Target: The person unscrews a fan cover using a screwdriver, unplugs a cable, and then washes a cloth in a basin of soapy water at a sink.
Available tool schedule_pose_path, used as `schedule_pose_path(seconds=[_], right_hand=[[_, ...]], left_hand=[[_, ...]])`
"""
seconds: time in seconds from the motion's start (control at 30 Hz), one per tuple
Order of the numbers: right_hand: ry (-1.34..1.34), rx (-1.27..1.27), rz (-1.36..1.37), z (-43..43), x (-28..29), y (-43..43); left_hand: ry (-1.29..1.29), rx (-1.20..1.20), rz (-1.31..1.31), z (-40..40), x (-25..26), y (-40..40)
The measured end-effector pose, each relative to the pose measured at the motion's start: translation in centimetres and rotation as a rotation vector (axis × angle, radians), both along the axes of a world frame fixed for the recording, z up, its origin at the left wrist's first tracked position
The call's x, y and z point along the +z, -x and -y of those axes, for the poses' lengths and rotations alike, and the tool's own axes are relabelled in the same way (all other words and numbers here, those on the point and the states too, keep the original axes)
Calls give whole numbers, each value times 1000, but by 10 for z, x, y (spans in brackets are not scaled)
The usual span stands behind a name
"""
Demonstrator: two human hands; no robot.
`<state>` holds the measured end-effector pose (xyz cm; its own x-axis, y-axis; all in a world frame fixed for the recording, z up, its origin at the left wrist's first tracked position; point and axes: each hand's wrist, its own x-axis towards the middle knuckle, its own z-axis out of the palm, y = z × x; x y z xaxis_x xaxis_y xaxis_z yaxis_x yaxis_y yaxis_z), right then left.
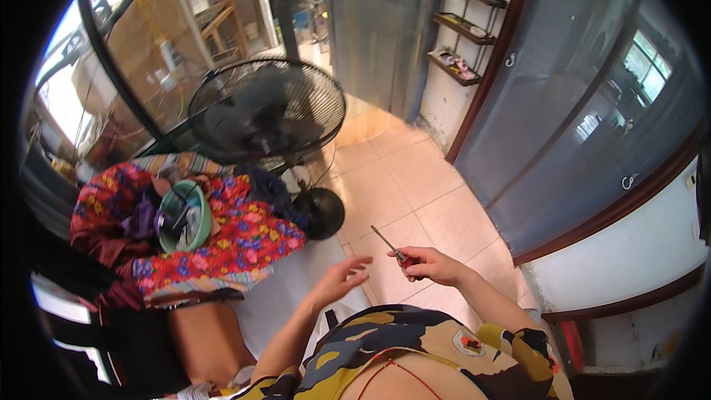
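Observation:
In my right hand (430, 265) is a screwdriver (386, 239), gripped by its red handle. Its bare metal shaft points away from me, up and to the left over the tiled floor. My left hand (343, 278) hangs in the air a short way to the left, fingers apart and holding nothing. Beyond it on the left, a green plastic basket (206, 228) with several small items in it sits on a red floral cloth (244, 239). What exactly lies inside the basket is too small to tell.
A large black fan (266, 105) stands ahead on a round base (322, 214). Doorway curtains (566, 105) hang on the right, beside a wall rack (464, 28) with shoes. Pinkish floor tiles (400, 178) run toward a grey door (372, 44). A brown chair (205, 339) is at lower left.

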<state>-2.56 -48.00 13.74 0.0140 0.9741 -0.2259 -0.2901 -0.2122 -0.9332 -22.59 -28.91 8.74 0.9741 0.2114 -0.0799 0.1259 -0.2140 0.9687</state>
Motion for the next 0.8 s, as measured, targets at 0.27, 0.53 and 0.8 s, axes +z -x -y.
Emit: schedule_pose_path(seconds=[0.27, 0.53, 0.8], right_hand=[[-68, -629, 264, -12, 22, -151], [-187, -1016, 626, -76, 83, -357], [-195, -1067, 1204, -158, 114, -548]], left_hand=[[-96, -341, -96, -31, 9, -114], [19, -245, -72, -122, -1, -259], [190, -91, -58, -185, 26, -383]])
